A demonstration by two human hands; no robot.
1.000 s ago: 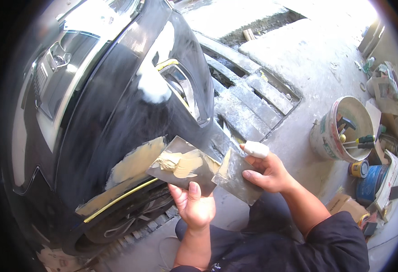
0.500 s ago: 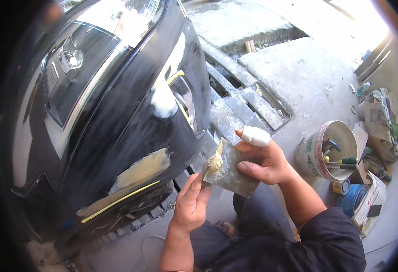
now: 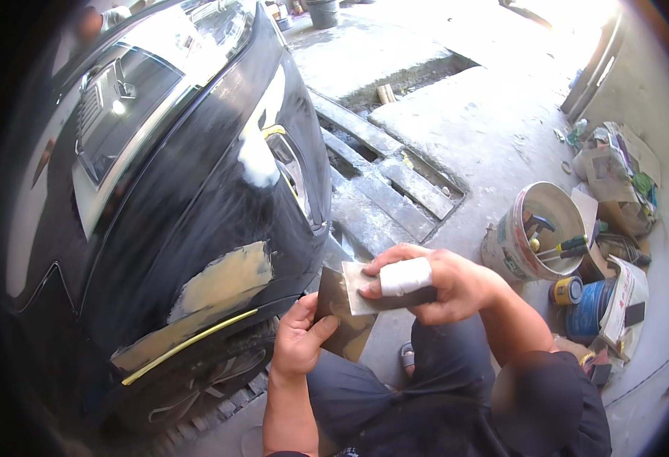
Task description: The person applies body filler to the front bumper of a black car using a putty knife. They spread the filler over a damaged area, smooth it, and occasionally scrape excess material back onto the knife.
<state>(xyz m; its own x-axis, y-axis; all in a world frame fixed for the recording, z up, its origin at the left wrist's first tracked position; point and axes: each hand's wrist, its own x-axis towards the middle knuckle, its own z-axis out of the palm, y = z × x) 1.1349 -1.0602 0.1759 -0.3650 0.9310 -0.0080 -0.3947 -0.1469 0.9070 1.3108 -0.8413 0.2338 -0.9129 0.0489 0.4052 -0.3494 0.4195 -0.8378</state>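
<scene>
Left hand (image 3: pixel 298 339) clamped on filler board (image 3: pixel 342 324); right hand (image 3: pixel 445 282) closed round spreader (image 3: pixel 365 293). Scrape flat, keep blade edge clean w/ even pressure.

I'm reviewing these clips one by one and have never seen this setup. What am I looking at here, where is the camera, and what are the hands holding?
The camera sits on a person's head and looks down through a fisheye lens, so straight edges bend. No machine: two bare hands. The left hand holds a dark flat board. The right hand, one finger wrapped in white, presses a pale spreader blade against it. Beside them is a black car bumper with a tan filler patch. On the concrete floor to the right stands a bucket holding tools, with cans nearby.
</scene>
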